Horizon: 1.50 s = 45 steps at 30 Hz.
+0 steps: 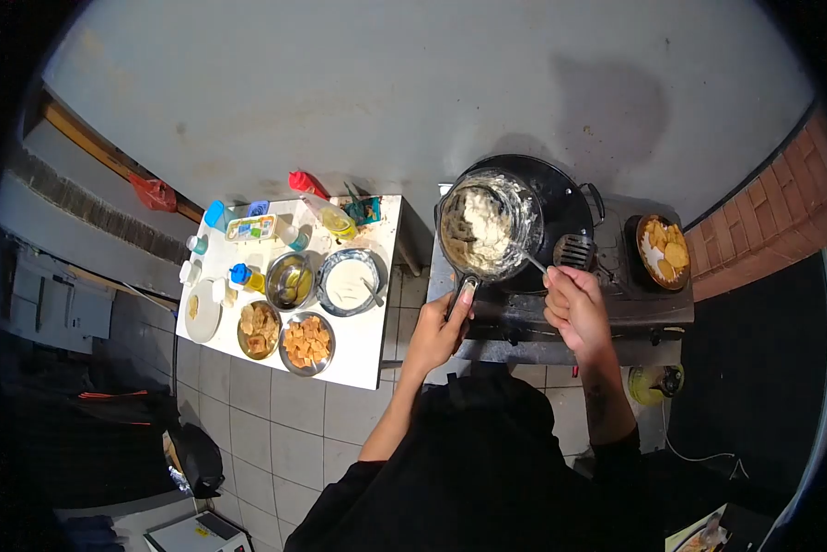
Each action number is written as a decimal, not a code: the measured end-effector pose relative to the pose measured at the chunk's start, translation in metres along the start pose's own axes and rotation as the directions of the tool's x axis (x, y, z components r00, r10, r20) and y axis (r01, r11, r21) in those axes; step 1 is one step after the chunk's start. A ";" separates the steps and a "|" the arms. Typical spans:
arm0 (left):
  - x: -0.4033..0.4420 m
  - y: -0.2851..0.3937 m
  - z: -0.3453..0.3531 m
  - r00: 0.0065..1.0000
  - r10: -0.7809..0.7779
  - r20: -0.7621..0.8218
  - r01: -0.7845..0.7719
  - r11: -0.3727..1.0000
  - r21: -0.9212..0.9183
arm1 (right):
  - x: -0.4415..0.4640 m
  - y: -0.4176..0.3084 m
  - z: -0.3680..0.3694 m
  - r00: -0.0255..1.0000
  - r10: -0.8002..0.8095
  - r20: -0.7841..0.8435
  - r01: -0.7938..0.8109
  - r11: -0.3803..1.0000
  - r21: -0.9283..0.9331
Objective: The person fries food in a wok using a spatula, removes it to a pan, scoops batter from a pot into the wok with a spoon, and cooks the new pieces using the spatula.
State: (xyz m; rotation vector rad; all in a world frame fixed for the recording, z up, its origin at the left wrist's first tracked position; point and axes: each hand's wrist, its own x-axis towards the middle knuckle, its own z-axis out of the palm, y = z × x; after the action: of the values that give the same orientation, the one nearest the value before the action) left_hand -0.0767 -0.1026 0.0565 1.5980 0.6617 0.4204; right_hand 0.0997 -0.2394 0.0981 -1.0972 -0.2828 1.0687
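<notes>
My left hand (443,333) is wrapped round the black handle of a saucepan (446,241), thumb on top. Inside the pan lies a thick, lumpy, pale mixture (483,224), smeared up the walls. Between the closed fingers of my right hand (575,306) is a thin metal utensil (537,264); its far end is at the mixture and its head cannot be made out. The saucepan is over the left part of a large black wok (566,207) on the stove (560,327). A slotted spatula (574,250) rests in the wok, just beyond my right hand.
At the stove's right stands a pan of yellow fried pieces (664,253). On the white table (363,354) are a bowl of white batter (347,283), a bowl of orange-brown pieces (306,344), an oil bottle (336,221) and an egg carton (250,228). A brick edge (754,212) bounds the right.
</notes>
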 end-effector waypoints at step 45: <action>-0.039 -0.004 -0.078 0.918 -0.147 -0.368 0.102 0.985 -0.139 | 0.091 0.033 -0.080 0.857 -0.438 0.271 0.006 -0.518 -0.855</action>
State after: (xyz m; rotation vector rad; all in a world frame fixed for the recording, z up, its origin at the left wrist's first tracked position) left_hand -0.1555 -0.0668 0.0676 1.3641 1.0079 0.6698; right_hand 0.1800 -0.2111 0.0058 -2.6287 -1.4879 -0.3328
